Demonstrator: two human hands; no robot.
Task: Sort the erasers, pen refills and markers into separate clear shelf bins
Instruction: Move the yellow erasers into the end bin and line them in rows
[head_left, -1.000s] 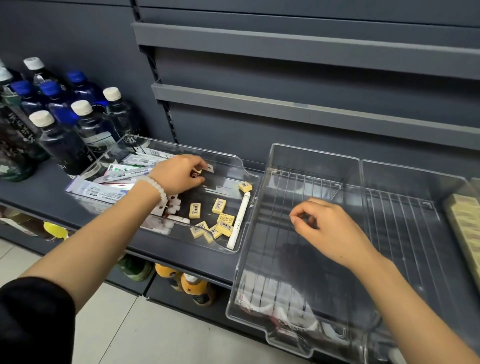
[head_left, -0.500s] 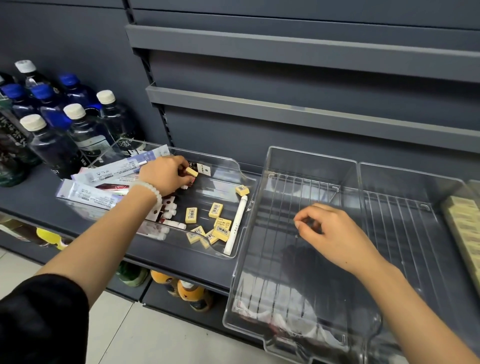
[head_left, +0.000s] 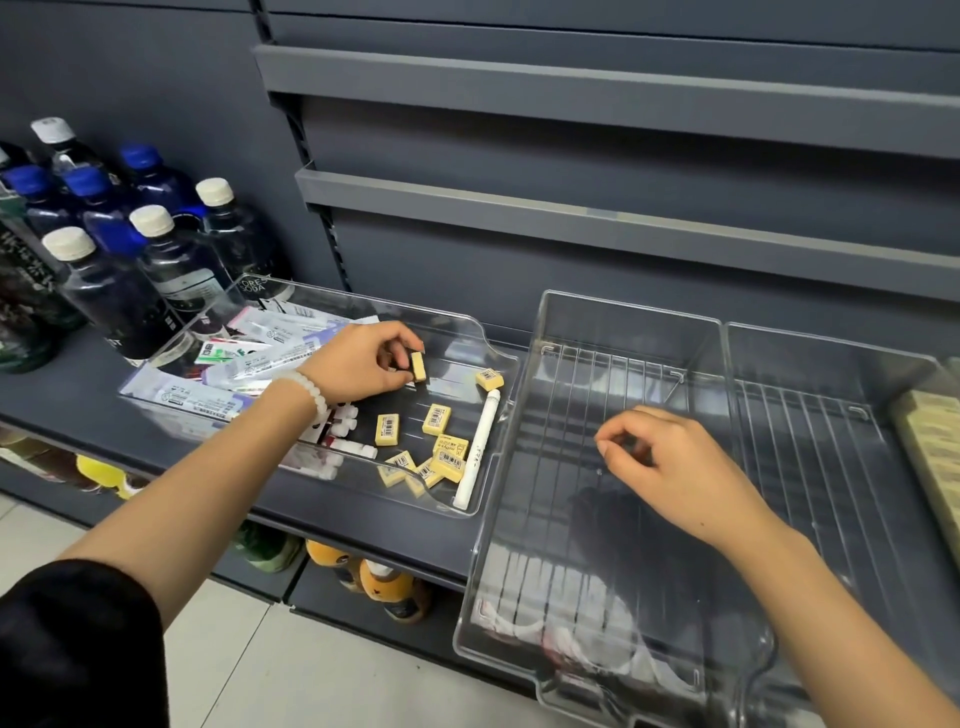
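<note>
My left hand (head_left: 358, 364) reaches into the left clear bin (head_left: 496, 356) and pinches one yellow eraser (head_left: 418, 367) just above the bin floor. Several more yellow erasers (head_left: 437, 420) lie loose in that bin beside a white marker (head_left: 479, 451). Packs of pen refills (head_left: 270, 358) fill the bin's left end, and small white-capped pieces (head_left: 345, 418) lie partly under my wrist. My right hand (head_left: 670, 467) hovers over the middle clear bin (head_left: 537, 374), fingers curled with thumb near the forefinger; whether it holds anything is unclear.
Another clear bin (head_left: 831, 358) stands to the right, over a wire rack. A tan stack (head_left: 932, 441) sits at the far right edge. Dark bottles (head_left: 171, 260) with white and blue caps crowd the shelf behind the left bin. More bottles (head_left: 384, 582) stand on the lower shelf.
My left hand has pulled an eraser out from the back of the left bin and lifted it slightly toward the right. My right hand has stayed over the middle bin.
</note>
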